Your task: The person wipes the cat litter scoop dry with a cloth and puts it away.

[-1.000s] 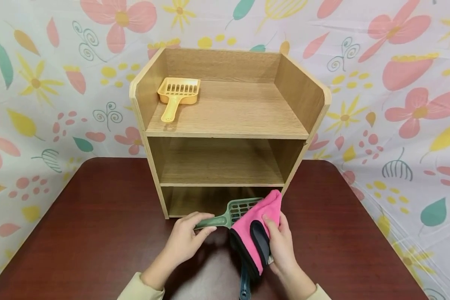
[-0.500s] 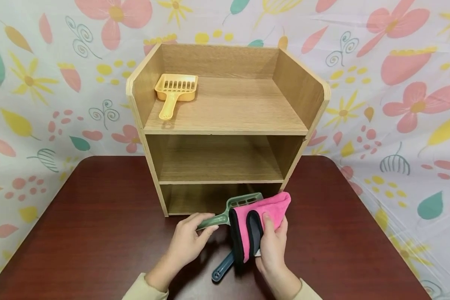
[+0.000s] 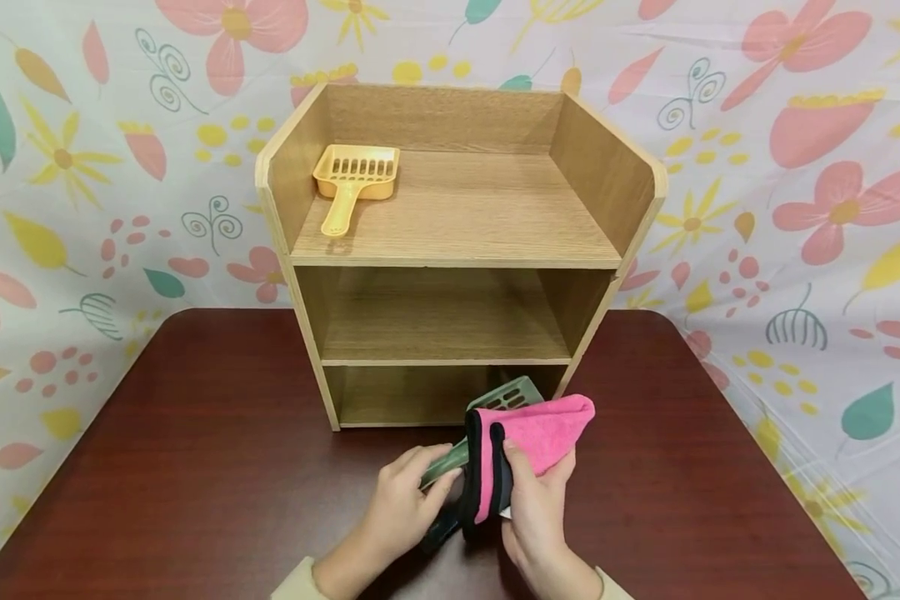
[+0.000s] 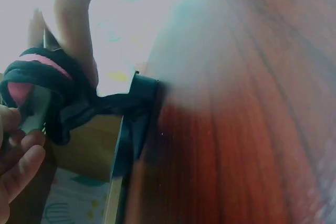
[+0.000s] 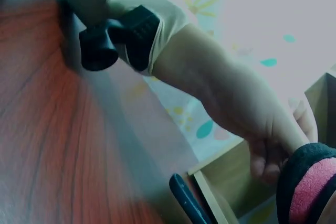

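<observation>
Low in the head view, in front of the shelf unit, my left hand [image 3: 401,504] pinches the handle of a green slotted litter scoop [image 3: 512,393]. My right hand [image 3: 536,517] holds a pink plush mitt-like cloth [image 3: 543,429] with black edging and a dark oval patch, its thumb on top. The cloth covers the middle of the green scoop. Below the cloth a dark blue handle [image 3: 441,532] sticks out toward the left; its other end is hidden, and whether it is held I cannot tell. The right wrist view shows that blue handle [image 5: 188,199] too.
A wooden shelf unit [image 3: 457,261] with stacked levels stands at the back of the dark red table [image 3: 195,467]. On its top level, at the left, lies a yellow slotted litter scoop [image 3: 356,175]. Flower-patterned cloth [image 3: 720,208] hangs behind and beside the table.
The left hand has moved right, and the green scoop's handle now slants more steeply. The cloth has turned, its tip swinging right and down, while the blue handle has swung to the left.
</observation>
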Available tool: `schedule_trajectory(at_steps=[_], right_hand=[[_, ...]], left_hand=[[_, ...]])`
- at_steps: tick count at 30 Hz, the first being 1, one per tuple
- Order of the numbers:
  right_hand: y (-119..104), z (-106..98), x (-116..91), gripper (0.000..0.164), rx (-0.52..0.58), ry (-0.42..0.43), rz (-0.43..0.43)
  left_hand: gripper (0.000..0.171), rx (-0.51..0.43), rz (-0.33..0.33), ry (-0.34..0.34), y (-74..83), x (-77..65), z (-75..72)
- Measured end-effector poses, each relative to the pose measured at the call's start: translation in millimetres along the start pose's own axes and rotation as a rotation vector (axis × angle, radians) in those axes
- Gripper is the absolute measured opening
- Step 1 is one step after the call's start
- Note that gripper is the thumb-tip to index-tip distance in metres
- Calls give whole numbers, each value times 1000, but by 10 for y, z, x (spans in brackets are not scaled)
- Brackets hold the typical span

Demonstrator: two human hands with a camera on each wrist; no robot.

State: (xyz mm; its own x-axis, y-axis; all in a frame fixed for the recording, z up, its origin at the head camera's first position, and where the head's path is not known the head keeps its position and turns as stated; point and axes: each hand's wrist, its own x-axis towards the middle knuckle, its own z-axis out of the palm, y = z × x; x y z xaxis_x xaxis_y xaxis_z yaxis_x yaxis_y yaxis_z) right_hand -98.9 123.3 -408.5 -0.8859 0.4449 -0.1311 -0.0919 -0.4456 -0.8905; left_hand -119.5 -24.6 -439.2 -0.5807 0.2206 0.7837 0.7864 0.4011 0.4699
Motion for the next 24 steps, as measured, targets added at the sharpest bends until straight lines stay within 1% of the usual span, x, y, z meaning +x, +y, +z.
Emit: schedule_trajectory(at_steps=[2, 6, 9, 12, 14, 19, 24], right_hand=[[-11, 1, -1, 71, -14, -6, 14], [-28, -24, 60, 59, -62, 9, 23], [-21, -51, 124, 55, -95, 23, 16], [-2, -75, 176, 57, -119, 33, -4], [8, -90, 211, 58, -124, 40, -35], [4, -117, 297, 56, -129, 58, -126], [-42, -162, 357, 55, -150, 76, -182]], left_hand=[[22, 4, 45, 7, 4, 4, 10], [21, 19, 149, 22, 0, 21, 6], [26, 40, 193, 14, -6, 28, -10], [29, 60, 209, 3, -7, 29, -27], [29, 67, 214, -1, -13, 31, -37], [28, 80, 199, -16, -18, 63, -85], [27, 77, 193, -30, -40, 94, -128]])
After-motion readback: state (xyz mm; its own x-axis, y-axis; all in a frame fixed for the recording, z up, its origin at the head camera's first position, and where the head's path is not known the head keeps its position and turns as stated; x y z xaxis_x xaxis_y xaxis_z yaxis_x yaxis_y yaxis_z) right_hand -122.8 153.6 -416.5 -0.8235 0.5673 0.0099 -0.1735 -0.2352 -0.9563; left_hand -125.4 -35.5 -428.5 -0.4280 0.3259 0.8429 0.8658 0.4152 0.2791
